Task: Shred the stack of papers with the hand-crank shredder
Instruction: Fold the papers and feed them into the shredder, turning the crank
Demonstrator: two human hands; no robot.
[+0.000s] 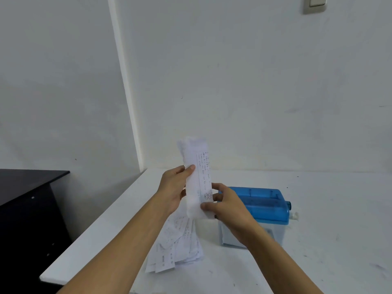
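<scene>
Both hands are up in front of the camera w/ one folded paper [196,179] held upright between them. Left hand [172,188] grips its left edge about midway, thumb curled onto the front, and right hand [230,209] pinches the bottom right corner, thumb on the front, fingers behind. The sheet is long and narrow, w/ small print down its right side and a little stamp or drawing near the bottom (too blurred to read); its top end is soft w/ blur. Below the hands, the stack of papers [176,249] lies loosely fanned on the white table [328,240], near the table's left edge. The hand-crank shredder [262,203] sits on the table just right of the stack, partly behind the right wrist: blue translucent top on a clear bin [274,233], w/ a small white knob [294,215] sticking out at its right end. The held paper is above and left of the shredder, not touching it. A black cabinet [27,209] stands left of the table, lower down. A light switch [316,4] is on the wall [254,81], top right.
</scene>
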